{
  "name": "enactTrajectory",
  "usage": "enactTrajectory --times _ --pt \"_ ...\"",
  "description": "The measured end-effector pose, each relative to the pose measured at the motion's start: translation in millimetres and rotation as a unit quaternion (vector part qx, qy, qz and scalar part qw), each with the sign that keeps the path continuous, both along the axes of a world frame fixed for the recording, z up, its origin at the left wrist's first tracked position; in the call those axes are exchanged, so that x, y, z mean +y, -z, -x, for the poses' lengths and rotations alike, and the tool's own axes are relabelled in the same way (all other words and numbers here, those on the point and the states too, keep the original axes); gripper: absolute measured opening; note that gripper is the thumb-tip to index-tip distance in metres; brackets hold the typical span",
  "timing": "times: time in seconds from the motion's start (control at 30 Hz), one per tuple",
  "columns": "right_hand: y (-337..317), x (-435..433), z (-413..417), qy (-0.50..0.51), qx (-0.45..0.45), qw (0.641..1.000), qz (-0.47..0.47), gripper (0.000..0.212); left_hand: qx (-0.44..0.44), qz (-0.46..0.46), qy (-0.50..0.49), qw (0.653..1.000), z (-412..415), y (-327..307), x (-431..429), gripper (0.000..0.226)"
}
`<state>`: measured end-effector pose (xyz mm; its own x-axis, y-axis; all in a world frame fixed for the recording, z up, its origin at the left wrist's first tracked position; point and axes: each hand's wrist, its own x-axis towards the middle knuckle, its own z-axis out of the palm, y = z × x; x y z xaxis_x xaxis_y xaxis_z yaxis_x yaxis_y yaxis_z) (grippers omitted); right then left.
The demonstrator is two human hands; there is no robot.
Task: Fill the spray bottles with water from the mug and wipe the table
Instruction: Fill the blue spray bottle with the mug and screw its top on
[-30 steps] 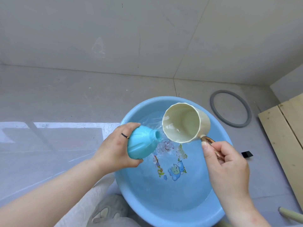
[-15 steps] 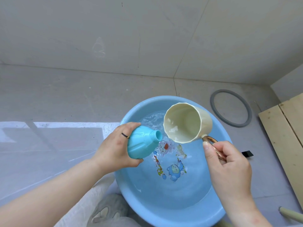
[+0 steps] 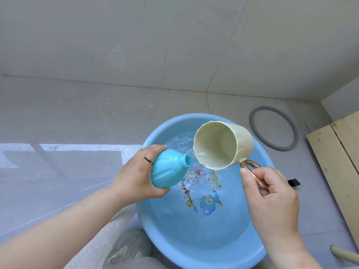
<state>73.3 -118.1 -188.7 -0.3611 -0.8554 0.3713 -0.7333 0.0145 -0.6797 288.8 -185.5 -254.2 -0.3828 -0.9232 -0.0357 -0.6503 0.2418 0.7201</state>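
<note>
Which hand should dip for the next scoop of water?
Right. The right hand grips the mug by its handle over the basin; the left hand is busy holding the bottle.

A single wide-angle camera, worn on the person's head, looks forward and steeply down. It sits close above the hands. The left grip [image 3: 139, 175], round a blue bottle [image 3: 167, 171], and the right grip [image 3: 272, 193], on the handle of a cream mug [image 3: 215, 146], fill the lower middle of the frame. Both forearms run in from the bottom edge. Below the grips the lens looks almost straight down into a blue basin [image 3: 161, 233]. Beyond the grips it takes in grey floor [image 3: 97, 113] and the foot of a wall [image 3: 174, 35]. Right of the right grip, wooden boards [image 3: 334, 162] are cut by the frame's edge.
</note>
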Motion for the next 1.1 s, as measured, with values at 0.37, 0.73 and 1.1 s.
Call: enactTrajectory --times 0.37,0.73,1.1 --pt "-2.4 -0.7 -0.1 -0.005 0.052 0.998 0.025 0.036 -0.004 -0.011 0.004 1.0 0.2 -1.3 0.5 0.09" --pt "-1.4 -0.9 1.2 -0.01 0.077 0.996 0.035 0.036 -0.007 -0.007 0.001 1.0 1.9 -6.9 1.5 0.095" --pt "-2.4 -2.0 -0.6 -0.024 0.12 0.991 0.063 0.033 -0.008 -0.01 -0.003 1.0 1.5 -7.2 2.0 0.094"
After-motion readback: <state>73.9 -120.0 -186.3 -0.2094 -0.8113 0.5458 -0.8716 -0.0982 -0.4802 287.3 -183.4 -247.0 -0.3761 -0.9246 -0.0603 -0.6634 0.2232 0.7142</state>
